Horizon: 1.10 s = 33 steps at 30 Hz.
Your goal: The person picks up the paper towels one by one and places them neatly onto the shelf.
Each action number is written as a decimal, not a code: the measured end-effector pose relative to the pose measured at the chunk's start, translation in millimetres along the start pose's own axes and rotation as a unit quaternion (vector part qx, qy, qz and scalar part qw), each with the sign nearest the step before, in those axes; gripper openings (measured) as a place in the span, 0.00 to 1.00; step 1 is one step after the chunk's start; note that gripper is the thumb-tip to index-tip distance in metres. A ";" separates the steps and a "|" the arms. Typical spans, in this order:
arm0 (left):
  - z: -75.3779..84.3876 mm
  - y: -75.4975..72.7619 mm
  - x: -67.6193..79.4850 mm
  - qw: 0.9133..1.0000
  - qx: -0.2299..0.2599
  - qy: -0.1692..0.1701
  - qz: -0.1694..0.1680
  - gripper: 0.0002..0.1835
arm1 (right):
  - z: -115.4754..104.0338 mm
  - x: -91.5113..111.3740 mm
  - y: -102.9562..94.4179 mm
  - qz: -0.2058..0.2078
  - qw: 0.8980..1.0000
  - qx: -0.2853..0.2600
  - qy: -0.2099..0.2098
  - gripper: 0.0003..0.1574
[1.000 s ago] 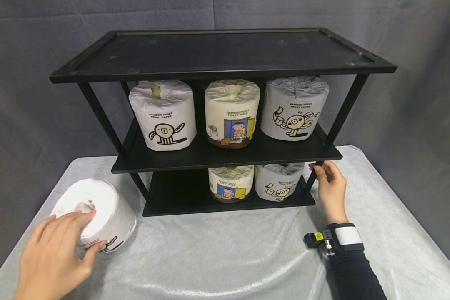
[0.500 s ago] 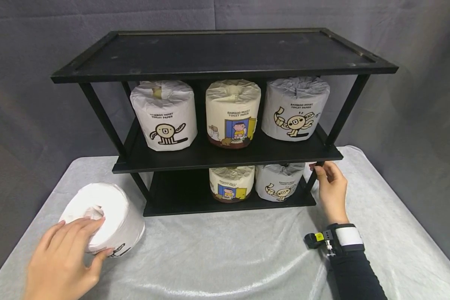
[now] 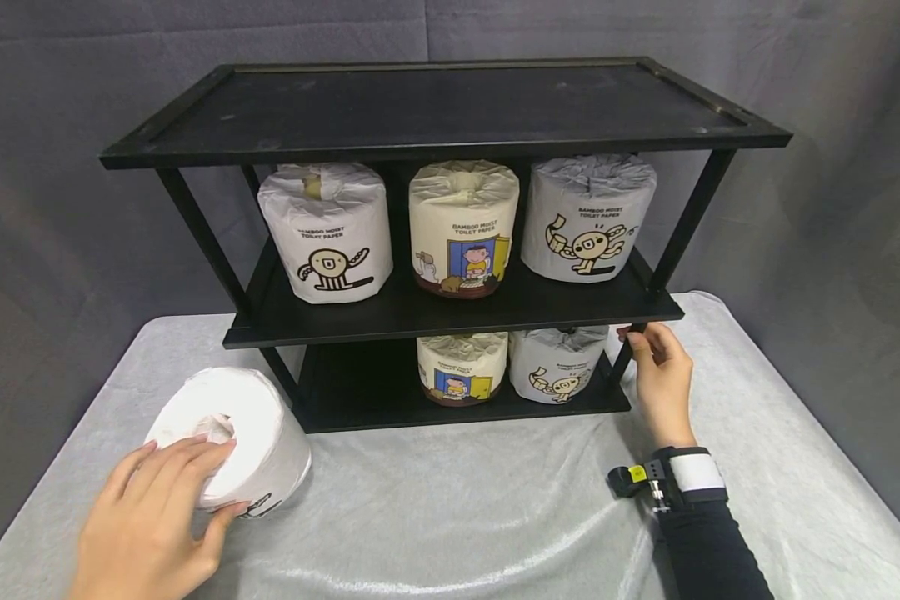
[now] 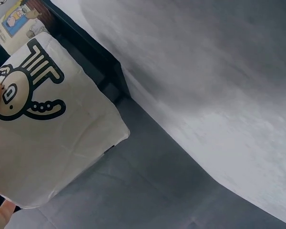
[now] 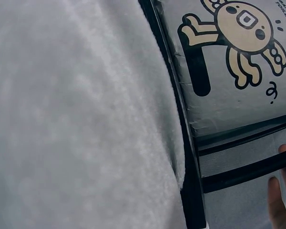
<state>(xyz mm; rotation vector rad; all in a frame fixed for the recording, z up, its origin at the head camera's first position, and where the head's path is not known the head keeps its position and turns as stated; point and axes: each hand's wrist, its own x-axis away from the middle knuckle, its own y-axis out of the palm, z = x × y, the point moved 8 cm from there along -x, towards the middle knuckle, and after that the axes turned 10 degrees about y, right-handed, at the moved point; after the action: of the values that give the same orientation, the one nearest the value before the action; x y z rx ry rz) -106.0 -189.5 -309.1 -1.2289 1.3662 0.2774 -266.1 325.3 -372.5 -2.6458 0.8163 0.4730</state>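
My left hand (image 3: 150, 517) grips a white-wrapped toilet paper roll (image 3: 270, 454) at the lower left of the head view, fingers over its top by the core hole, thumb on its side. In the left wrist view, the roll (image 4: 62, 138) shows its cartoon print, and only bits of the fingers appear. The black shelf rack (image 3: 450, 321) stands ahead. At the rack's right side, my right hand (image 3: 663, 379) holds the lower front post (image 3: 622, 358) between thumb and fingers. That post (image 5: 248, 172) crosses in front of the fingers in the right wrist view.
The middle shelf bears a left roll (image 3: 330, 242), a cream roll (image 3: 465, 225) and a right roll (image 3: 588, 217). Another cream roll (image 3: 461, 367) and a white roll (image 3: 558, 367) stand on the bottom shelf, whose left part (image 3: 360, 387) is bare. Grey cloth (image 3: 450, 508) covers the table.
My left hand has moved the toilet paper roll to the right and slightly down in the head view, closer to the rack's lower left corner. My right hand has stayed at the post.
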 end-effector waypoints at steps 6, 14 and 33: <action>7.3 5.1 -4.1 1.000 0.005 0.014 -0.009 0.28 | -8.4 4.4 0.0 -0.002 1.000 -0.002 0.005 0.15; 18.4 13.0 -12.6 0.999 0.016 0.021 -0.034 0.27 | -24.0 10.6 -1.0 -0.007 1.000 -0.004 0.005 0.16; 25.4 35.7 -30.6 0.997 0.058 0.005 -0.041 0.27 | -15.1 5.4 -1.2 -0.002 1.000 0.000 0.012 0.13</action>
<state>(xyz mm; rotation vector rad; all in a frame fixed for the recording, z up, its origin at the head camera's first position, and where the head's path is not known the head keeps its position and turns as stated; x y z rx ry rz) -127.1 -140.4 -307.7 -1.1862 1.3184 0.1330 -258.0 317.6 -361.0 -2.6569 0.8172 0.4407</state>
